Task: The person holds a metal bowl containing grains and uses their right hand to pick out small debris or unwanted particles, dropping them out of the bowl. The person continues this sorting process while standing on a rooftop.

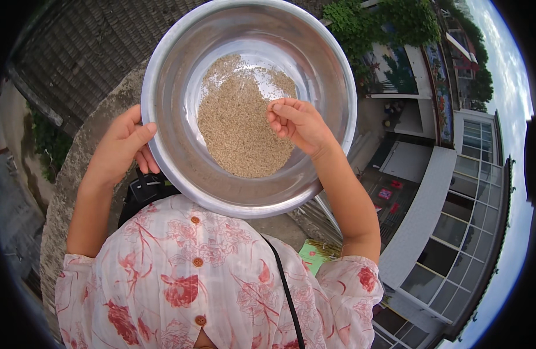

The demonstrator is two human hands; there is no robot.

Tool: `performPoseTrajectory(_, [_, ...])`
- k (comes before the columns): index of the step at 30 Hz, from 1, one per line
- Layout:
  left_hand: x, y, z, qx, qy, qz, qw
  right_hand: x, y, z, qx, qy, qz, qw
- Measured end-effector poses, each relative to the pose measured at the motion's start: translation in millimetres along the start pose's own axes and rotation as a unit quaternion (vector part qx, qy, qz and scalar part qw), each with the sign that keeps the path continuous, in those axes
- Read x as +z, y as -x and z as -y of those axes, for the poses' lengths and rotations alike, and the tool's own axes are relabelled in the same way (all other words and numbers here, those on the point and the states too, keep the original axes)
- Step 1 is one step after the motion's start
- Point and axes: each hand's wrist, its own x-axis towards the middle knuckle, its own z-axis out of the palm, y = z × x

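A wide, shiny metal basin (pixel 180 189) is in front of me, its near rim close to my shirt. Pale brown grains (pixel 239 131) cover much of its bottom, with bare metal showing through at the far side. My left hand (pixel 125 139) grips the basin's left rim, thumb on top and fingers curled beneath. Over the right part of the grains, my right hand (pixel 297 122) is closed in a pinch, thumb against the bent fingers. Whatever may be between those fingertips is too small or hidden to make out.
A rough concrete ledge (pixel 99 136) runs along the left under the basin. Beyond it lies a grey tiled roof (pixel 93 52). Below my left hand sits a black object (pixel 144 189). A green printed sheet (pixel 314 256) shows by my right elbow. Buildings with windows (pixel 460 232) stand at right.
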Motion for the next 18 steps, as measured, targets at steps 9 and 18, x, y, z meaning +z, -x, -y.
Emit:
performPoseTrajectory(9, [0.6, 1.1, -1.4, 0.003, -0.003, -0.003, 1.000, -0.5, -0.4, -0.9, -0.002, 0.000, 0.000, 1.000])
performPoseTrajectory(18, [0.1, 0.5, -0.4, 0.003, -0.003, -0.004, 1.000, 1.0, 0.3, -0.5, -0.005, 0.011, -0.013, 1.000])
